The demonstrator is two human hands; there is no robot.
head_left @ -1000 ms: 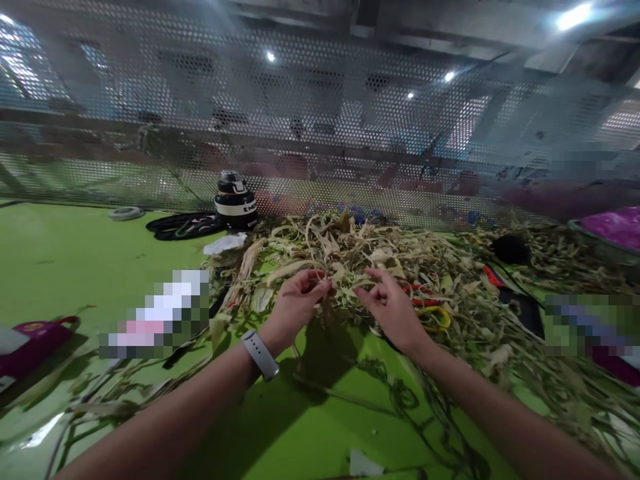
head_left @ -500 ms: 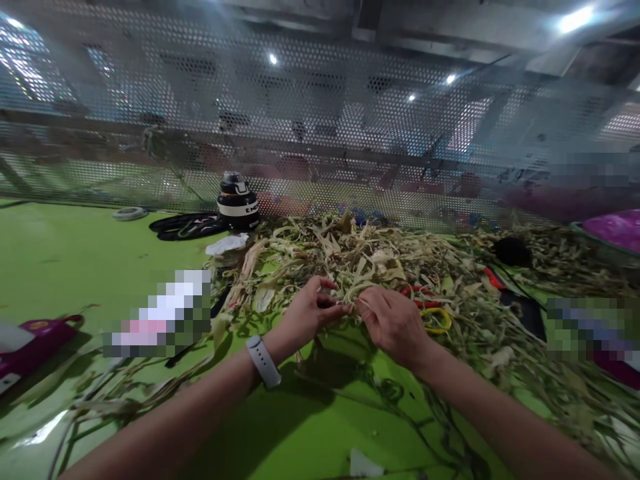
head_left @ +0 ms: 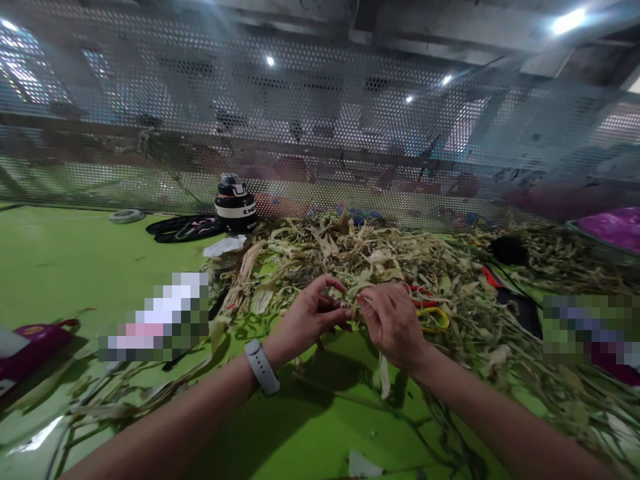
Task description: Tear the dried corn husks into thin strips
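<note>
My left hand (head_left: 303, 319), with a white band on its wrist, has thumb and fingertips pinched together on a pale dried plant stem (head_left: 355, 293). Close beside it, my right hand (head_left: 397, 328) grips the same stem, its fingers curled and the thumb pressed in. The fingers hide most of the stem. A withered leaf (head_left: 385, 379) dangles below my right hand. Behind both hands spreads a heap of dry, yellowish leaves and stems (head_left: 325, 247). A yellow loop (head_left: 441, 320) and a red piece (head_left: 421, 293) lie just right of my right hand.
A black bottle (head_left: 236, 205) stands at the back left, near white tissue (head_left: 225, 245) and a black pouch (head_left: 185, 228). A purple tool (head_left: 37, 347) lies far left on the green table (head_left: 60, 267). Perforated mesh (head_left: 300, 120) rises behind. A purple bag (head_left: 613, 228) sits right.
A withered leaf now hangs beneath my right hand. Both hands stay close together at the stem, with small finger shifts. The view has shifted slightly.
</note>
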